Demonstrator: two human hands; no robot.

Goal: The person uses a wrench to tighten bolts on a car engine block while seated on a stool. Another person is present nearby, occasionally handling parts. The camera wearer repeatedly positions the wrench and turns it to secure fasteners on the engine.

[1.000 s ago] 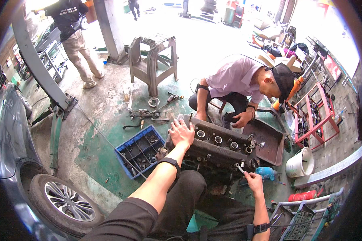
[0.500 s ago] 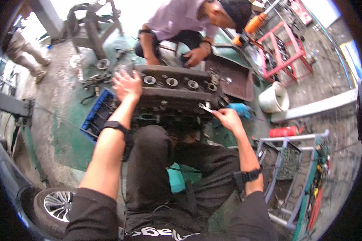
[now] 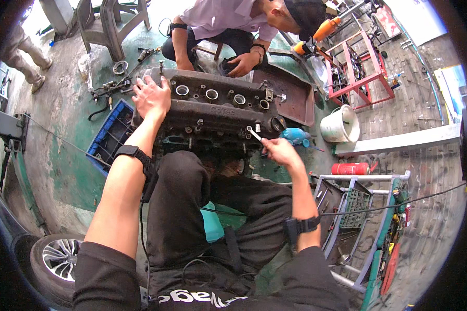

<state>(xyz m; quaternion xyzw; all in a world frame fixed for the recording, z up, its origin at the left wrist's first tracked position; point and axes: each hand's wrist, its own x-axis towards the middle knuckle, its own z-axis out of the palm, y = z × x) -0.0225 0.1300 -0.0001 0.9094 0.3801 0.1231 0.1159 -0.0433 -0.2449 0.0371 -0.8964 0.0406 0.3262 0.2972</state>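
A dark, grimy engine with its valve cover [image 3: 200, 110] uppermost lies before my knees; a row of round pale-rimmed holes runs along the cover. On its left end my left hand [image 3: 152, 98] rests with fingers spread, holding nothing. My right hand [image 3: 283, 153] is closed around the handle of a silver wrench [image 3: 255, 135]. The wrench's ring end sits at the cover's near right edge, beside a small upright bolt [image 3: 258, 126]; whether it encloses a fastener, I cannot tell. A round black cap [image 3: 277, 124] is just right of it.
Across the engine another person [image 3: 220, 20] squats, hands near its far side. A blue crate [image 3: 107, 136] stands left; a brown tray [image 3: 296, 106], blue power tool [image 3: 296, 136], white bucket [image 3: 340, 126] and red extinguisher [image 3: 351, 169] lie right. A metal frame rack [image 3: 366, 177] holds tools.
The whole view has shifted, so the scene sits further left and higher. The wrench handle has swung slightly toward me, its ring end staying in place. My left hand stays on the cover.
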